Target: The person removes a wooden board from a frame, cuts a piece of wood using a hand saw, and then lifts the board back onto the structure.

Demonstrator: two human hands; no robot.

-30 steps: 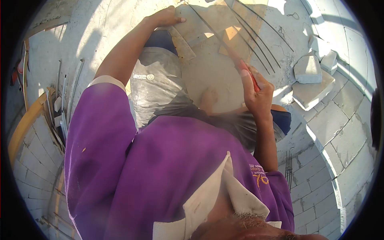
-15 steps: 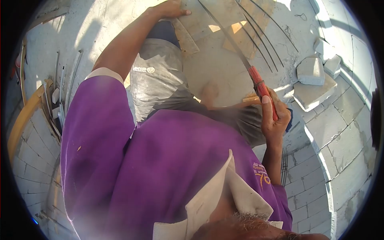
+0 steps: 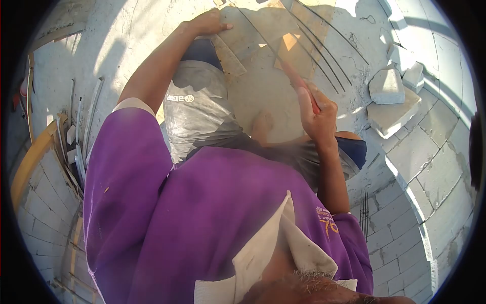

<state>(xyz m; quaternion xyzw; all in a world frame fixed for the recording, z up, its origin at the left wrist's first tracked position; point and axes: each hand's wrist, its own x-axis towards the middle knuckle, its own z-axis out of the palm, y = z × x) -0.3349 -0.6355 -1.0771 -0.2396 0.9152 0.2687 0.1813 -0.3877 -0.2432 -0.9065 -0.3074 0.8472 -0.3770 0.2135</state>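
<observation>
My right hand [image 3: 319, 111] is wrapped round the red handle [image 3: 315, 104] of a tool with a long, narrow blade [image 3: 260, 38]. The blade slants away to the upper left, and motion blurs it near the handle. My left hand [image 3: 206, 23] rests at the top of the view beside a thin flat board [image 3: 230, 55], its thumb stretched out towards the blade's far end. Its other fingers are partly hidden. Several thin dark rods [image 3: 324, 48] lie on the floor to the right of the blade, partly over a tan board [image 3: 304, 48].
Broken pale blocks [image 3: 387, 93] lie at the right by a block wall [image 3: 425, 147]. Metal strips [image 3: 78, 131] and a curved wooden piece [image 3: 33, 162] stand at the left. My knees are folded on the concrete floor, a bare foot [image 3: 262, 124] between them.
My right hand has moved forward and to the left with the red-handled tool. My left hand appears slightly lower in view, still beside the board.
</observation>
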